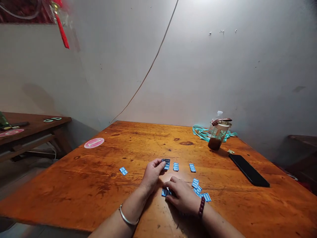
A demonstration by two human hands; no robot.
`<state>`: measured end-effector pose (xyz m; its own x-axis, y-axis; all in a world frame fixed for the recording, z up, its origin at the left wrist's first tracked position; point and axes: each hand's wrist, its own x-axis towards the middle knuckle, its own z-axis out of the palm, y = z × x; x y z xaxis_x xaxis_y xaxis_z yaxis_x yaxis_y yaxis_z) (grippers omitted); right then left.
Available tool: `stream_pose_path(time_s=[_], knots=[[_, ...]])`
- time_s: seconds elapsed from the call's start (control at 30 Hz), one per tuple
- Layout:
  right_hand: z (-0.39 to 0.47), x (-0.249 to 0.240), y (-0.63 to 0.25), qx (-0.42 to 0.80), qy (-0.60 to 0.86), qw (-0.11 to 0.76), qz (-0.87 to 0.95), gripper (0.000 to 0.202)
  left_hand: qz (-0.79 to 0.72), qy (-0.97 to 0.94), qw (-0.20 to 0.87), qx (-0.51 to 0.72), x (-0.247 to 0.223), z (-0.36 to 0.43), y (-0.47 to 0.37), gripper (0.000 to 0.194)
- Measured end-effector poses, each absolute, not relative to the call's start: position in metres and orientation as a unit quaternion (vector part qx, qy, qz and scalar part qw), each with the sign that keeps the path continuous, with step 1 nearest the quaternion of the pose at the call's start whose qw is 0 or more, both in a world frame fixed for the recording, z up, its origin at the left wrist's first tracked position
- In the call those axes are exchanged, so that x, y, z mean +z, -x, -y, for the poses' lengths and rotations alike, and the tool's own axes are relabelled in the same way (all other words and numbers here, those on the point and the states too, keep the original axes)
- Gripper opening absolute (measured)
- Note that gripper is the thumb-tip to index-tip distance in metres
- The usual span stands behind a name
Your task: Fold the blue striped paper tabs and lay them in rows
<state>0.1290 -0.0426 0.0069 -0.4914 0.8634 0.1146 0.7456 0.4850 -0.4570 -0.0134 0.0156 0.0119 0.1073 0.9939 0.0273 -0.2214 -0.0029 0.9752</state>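
Small blue-and-white striped cards lie about on the wooden table [138, 142]. My left hand [152, 173] pinches one striped card [167, 165] between thumb and fingers, just above or at the tabletop. Closer to me, my right hand [182, 195] has its thumb and index finger closed around another striped card [164, 192], partly hidden by the fingers. Right of the left hand sit a striped card [175, 166] and, farther right, another card [192, 168]. Several cards overlap in a loose heap [197, 188] beside the right hand, which covers part of it. One card [123, 171] lies apart on the left.
A black phone [249, 170] lies on the right. Behind it stand a cup with dark liquid [218, 137] and a clear bottle [219, 114], by teal straps [200, 132]. A round pink number sticker [94, 143] marks the left side. Scissors [52, 119] rest on another table.
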Motion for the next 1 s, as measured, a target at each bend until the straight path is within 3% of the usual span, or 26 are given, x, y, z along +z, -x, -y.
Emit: stream_pose_path(time_s=[0.13, 0.37, 0.53, 0.67, 1.0], knots=[[0.038, 0.005, -0.133, 0.222, 0.48, 0.163, 0.833, 0.028, -0.401, -0.482, 0.579, 0.521, 0.011, -0.014, 0.012, 0.022], [0.036, -0.002, -0.137, 0.276, 0.484, 0.236, 0.796, 0.01, -0.415, -0.485, 0.58, 0.507, 0.014, -0.012, 0.012, 0.024], [0.027, 0.002, -0.138, 0.365, 0.474, 0.394, 0.698, 0.007, -0.404, -0.486, 0.589, 0.504, 0.012, -0.01, 0.008, 0.022], [0.018, 0.003, -0.139, 0.439, 0.46, 0.521, 0.57, 0.023, -0.427, -0.48, 0.595, 0.483, 0.012, -0.006, 0.001, 0.026], [0.016, -0.004, -0.135, 0.379, 0.492, 0.567, 0.542, 0.027, -0.381, -0.447, 0.69, 0.423, 0.006, -0.001, -0.003, 0.031]])
